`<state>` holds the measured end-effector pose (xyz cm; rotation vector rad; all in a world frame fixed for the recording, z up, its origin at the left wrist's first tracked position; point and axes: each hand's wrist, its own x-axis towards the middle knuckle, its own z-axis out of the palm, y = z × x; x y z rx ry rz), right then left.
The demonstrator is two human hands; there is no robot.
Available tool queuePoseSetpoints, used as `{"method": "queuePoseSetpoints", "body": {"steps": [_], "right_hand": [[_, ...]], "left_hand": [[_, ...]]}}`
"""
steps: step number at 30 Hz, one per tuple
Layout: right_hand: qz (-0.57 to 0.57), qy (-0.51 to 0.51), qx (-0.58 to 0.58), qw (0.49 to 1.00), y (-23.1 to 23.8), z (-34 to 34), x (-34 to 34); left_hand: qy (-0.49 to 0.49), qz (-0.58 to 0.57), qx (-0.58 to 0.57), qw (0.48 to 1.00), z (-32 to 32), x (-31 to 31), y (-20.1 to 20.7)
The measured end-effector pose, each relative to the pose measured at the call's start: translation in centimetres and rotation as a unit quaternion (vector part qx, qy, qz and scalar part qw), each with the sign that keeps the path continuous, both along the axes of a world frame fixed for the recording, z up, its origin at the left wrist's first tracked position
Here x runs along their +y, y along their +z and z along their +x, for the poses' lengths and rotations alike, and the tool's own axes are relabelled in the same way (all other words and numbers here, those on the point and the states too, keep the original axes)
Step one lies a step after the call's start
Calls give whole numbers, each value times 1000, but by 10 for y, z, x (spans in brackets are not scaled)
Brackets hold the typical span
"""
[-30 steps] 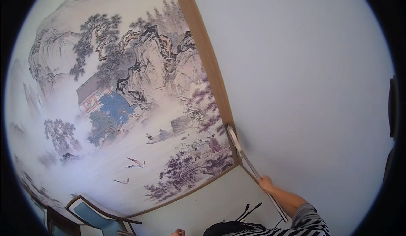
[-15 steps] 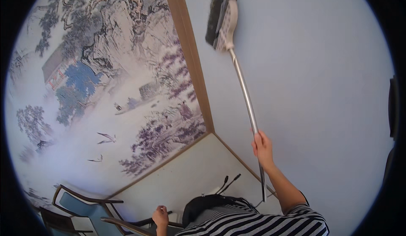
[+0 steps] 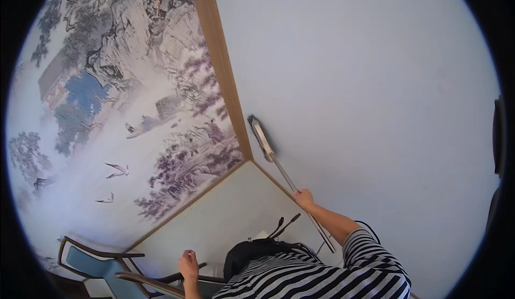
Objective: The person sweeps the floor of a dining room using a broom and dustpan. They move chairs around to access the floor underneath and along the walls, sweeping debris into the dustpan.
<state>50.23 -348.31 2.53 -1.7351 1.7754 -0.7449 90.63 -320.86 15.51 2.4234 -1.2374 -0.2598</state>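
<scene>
My right hand [image 3: 304,198] is wrapped round the metal handle of a long-handled brush [image 3: 284,174]. The brush has a pale back and dark bristles, and its head lies against the plain light wall, close to the brown corner trim. The handle's lower end reaches past my hand toward my striped sleeve. Down at the lower left, my left hand [image 3: 188,265] is loosely curled with no object seen in it. It hovers beside the wooden arm of a chair [image 3: 94,267] with a blue seat and back.
A landscape mural [image 3: 134,100] covers the left wall, meeting the plain wall [image 3: 370,95] at a brown corner trim [image 3: 217,57]. A black bag [image 3: 255,256] with two dark cable ends [image 3: 287,224] is at my front. Pale floor [image 3: 214,205] lies below the corner.
The brush has come down the plain wall from high up to just above the floor corner, its head turning edge-on. My right hand has lowered and shifted left with it.
</scene>
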Motion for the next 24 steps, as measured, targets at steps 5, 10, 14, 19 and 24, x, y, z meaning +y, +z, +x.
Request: {"method": "queuePoseSetpoints", "body": {"steps": [5, 10, 14, 19, 24], "right_hand": [[177, -62, -295, 937, 141, -23, 73], [22, -106, -305, 946, 171, -81, 134], [-21, -146, -282, 948, 169, -126, 181], [33, -190, -128, 973, 93, -186, 255], [126, -144, 32, 981, 3, -154, 219]], "left_hand": [[-29, -1, 21, 999, -10, -6, 16], [-61, -4, 13, 998, -17, -12, 12], [-65, -9, 22, 998, -11, -5, 6], [-68, 3, 4, 998, -12, -10, 2], [-60, 16, 6, 998, -10, -9, -1]]}}
